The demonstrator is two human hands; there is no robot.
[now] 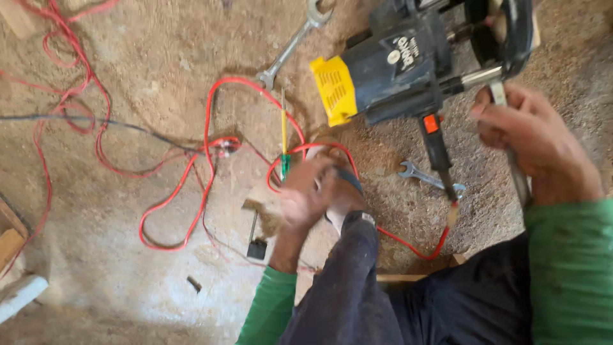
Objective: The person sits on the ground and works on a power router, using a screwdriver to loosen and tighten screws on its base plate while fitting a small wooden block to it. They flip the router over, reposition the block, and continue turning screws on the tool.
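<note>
My right hand (536,137) is shut on a long grey metal bar (518,182) whose top end meets the shaft of a black power tool (396,64) with a yellow cover, lying on the sawdust floor. My left hand (300,198) is blurred, low in the middle, just beside my sandalled foot (341,191). A small tan wood block (258,206) sits at its fingertips; I cannot tell whether it is held. A screwdriver (284,144) with a yellow shaft and green handle lies right above that hand.
A red cable (207,160) loops across the floor and past the foot. One long spanner (290,45) lies at the top, and a small spanner (424,176) lies under the power tool. Wood offcuts (9,246) sit at the left edge.
</note>
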